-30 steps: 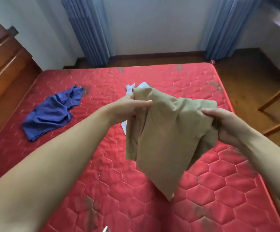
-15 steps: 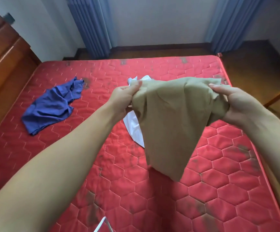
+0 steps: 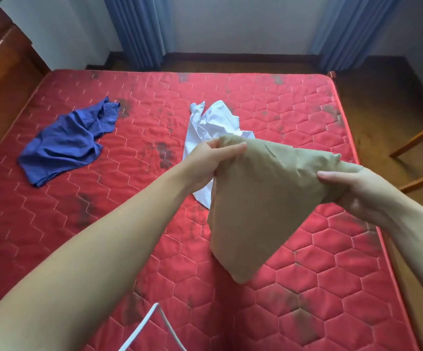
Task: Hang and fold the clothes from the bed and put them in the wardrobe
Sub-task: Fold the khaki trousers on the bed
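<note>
Left hand [image 3: 209, 163], right hand [image 3: 352, 188] pinch tan garment [image 3: 258, 206] over bed [image 3: 306, 274]; folding step, next likely find edges, spread flat.

Khaki garment [image 3: 258, 203], blue garment [image 3: 63, 145], white shirt [image 3: 215, 120], red hexagon-quilted mattress [image 3: 293, 102] with dark stains, blue curtains [image 3: 139, 29]

No legible text, label, brand, number or sign on any surface in the head view. Fabrics checked: khaki garment [image 3: 261, 206], white garment [image 3: 215, 120], blue garment [image 3: 63, 145], red quilted mattress [image 3: 306, 102] — all plain, showing only seams, creases and dark smudges. Curtains and wooden furniture likewise carry no readable marking.
</note>
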Demonstrator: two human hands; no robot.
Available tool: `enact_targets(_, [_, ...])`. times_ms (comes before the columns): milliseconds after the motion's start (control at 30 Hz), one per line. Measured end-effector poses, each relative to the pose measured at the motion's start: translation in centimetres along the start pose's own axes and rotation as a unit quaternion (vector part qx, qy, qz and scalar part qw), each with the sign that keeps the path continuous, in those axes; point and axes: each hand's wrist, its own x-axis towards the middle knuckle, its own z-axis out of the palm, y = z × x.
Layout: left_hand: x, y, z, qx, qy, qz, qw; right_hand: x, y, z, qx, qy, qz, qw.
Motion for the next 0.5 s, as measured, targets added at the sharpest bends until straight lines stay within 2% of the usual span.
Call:
enact_targets(67, [-0.5,1.2,-0.7,0.06,-0.069,0.01,0.996,0.5,-1.2,-0.5,0.078,0.002,0.003,0.997])
enact_targets(133, [-0.6,2.2,-0.7,0.073,-0.095,0.016,0.993,0.9,-1.9,-0.8,0.157,-0.011,0.006,0.988])
enact_targets(167, [-0.6,2.5,-0.5,0.078,-0.082,0.021,0.993,1.0,-2.0,-0.9,0.156,-0.028,0.009,0.987])
enact_targets(233, [-0.4,2.6,0.0,0.087,-0.022,0.018,0.996,0.9,-1.6,-0.6,0.046,-0.058,0.027,0.997])
enact_targets(300, [-0.1,2.3,0.1,0.093,0.02,-0.015,0.995,0.8,-1.2,-0.1,-0.043,-0.038,0.044,0.997])
enact_targets(367, [0.1,2.1,-0.2,0.094,0.035,-0.058,0.993,1.0,-1.5,0.6,-0.049,0.01,0.046,0.998])
enact_targets(500, [0.4,3.4,-0.6,0.108,0.085,-0.053,0.989,2.0,-3.5,1.8,-0.034,0.058,0.001,0.998])
